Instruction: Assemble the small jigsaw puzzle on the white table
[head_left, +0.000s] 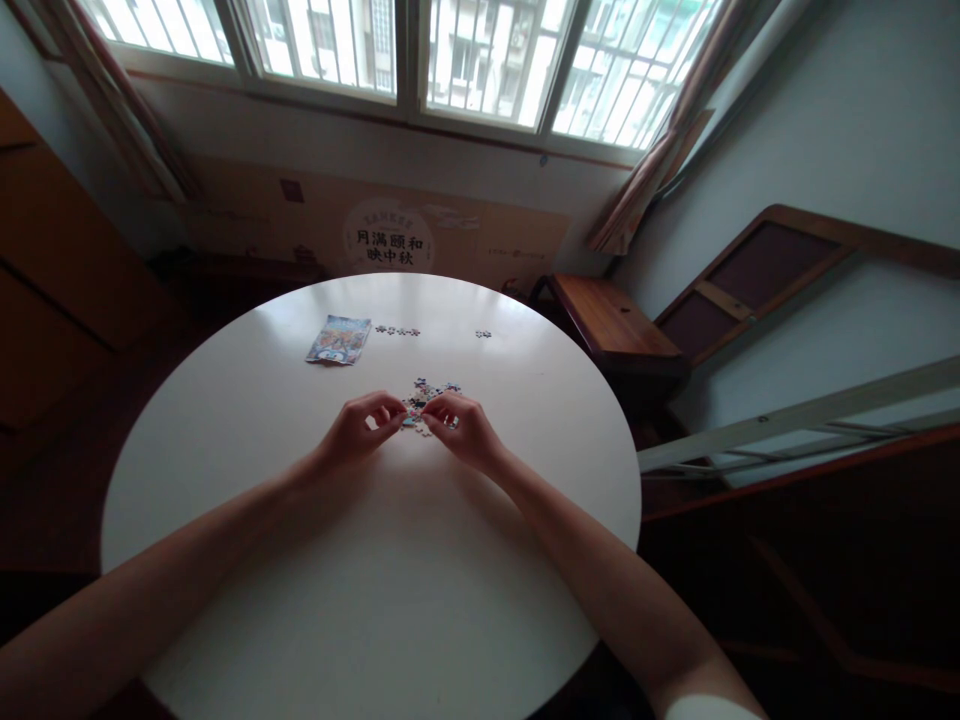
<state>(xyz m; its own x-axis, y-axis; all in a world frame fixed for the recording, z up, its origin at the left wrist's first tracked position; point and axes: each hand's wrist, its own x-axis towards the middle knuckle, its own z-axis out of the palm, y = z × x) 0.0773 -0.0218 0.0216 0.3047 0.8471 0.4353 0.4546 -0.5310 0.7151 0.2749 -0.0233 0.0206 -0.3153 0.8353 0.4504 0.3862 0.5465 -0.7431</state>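
Curling at mid-frame, left hand has fingertips drawn together at the left edge of the puzzle-piece pile, which spreads up-frame from between both hands, neither clearly nearer. Right hand mirrors it from the right; too small to tell whether either grips anything.

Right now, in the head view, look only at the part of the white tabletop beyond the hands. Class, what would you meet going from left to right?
Printed packet → short row of puzzle pieces → small cluster of puzzle pieces.
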